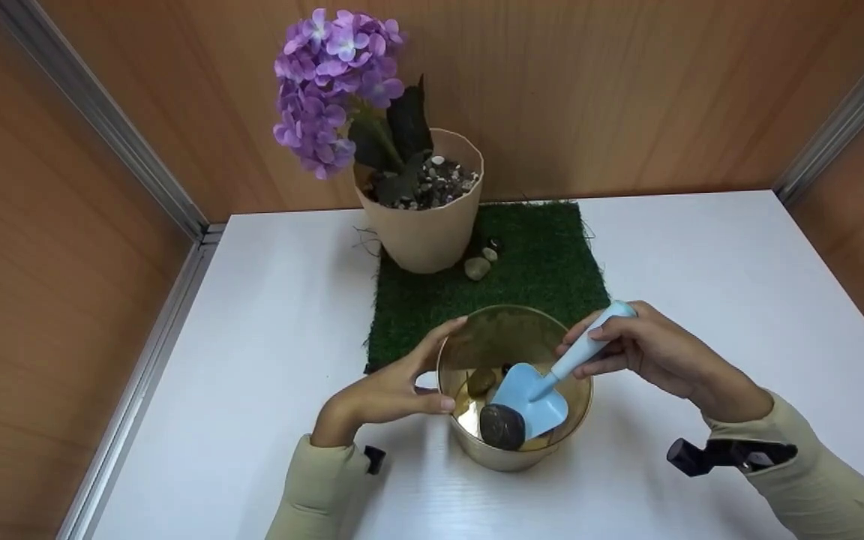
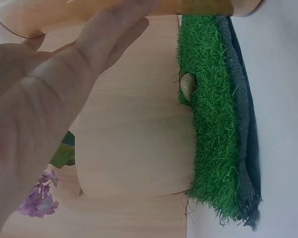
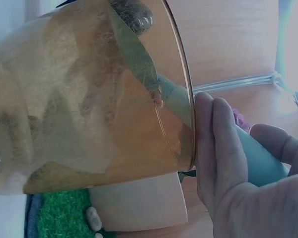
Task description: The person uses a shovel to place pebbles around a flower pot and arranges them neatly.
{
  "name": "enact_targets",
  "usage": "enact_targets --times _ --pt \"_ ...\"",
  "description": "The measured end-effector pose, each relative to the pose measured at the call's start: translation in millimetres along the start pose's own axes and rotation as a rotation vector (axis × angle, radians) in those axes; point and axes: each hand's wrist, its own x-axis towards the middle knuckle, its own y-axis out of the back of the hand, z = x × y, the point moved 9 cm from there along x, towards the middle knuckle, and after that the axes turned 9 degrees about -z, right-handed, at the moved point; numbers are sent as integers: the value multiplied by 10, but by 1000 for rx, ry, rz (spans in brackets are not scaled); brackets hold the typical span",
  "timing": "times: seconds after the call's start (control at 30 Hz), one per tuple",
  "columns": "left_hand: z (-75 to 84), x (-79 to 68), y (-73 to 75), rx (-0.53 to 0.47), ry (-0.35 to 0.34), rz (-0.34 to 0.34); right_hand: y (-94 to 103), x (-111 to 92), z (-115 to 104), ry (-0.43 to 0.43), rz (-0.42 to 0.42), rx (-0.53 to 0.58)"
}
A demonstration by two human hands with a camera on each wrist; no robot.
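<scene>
A transparent amber container (image 1: 488,459) stands on the white table, with my left hand (image 1: 394,386) holding its left side between thumb and fingers. My right hand (image 1: 653,352) grips the pale blue handle of a small trowel (image 1: 529,397), whose blade is down inside the container. Against the blade's left edge lies a dark stone (image 1: 502,427), and a brown stone (image 1: 481,382) sits farther back inside. In the right wrist view, the blade and a dark stone (image 3: 133,15) show through the container's wall (image 3: 64,124). The left wrist view cuts off most of the container (image 2: 203,6).
Behind the container lies a green artificial grass mat (image 1: 537,247), bearing a beige pot (image 1: 424,232) with purple flowers (image 1: 327,90) and dark gravel. Small pebbles (image 1: 477,268) rest beside the pot. Wood-look panels (image 1: 589,97) enclose the white table (image 1: 702,262).
</scene>
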Motion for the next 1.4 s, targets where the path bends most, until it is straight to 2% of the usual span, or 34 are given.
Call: enact_targets --times 0.27,0.5,0.57,0.67,0.87,1.23,1.4 --pt "20 2 2 12 -9 9 68 -11 -41 34 14 65" --pt "284 -63 -15 -31 -28 -5 168 -28 -153 86 56 94" --pt "274 -59 -11 -26 -30 -5 211 -38 -200 110 74 101" --pt "175 -38 -2 -6 -17 2 280 -55 -264 134 106 114" --pt "-7 -11 16 12 8 12 375 -47 -405 172 98 165" --pt "-23 -8 19 21 23 14 599 -15 -592 228 138 250" --pt "2 3 15 24 -3 5 767 -21 -624 258 219 289"
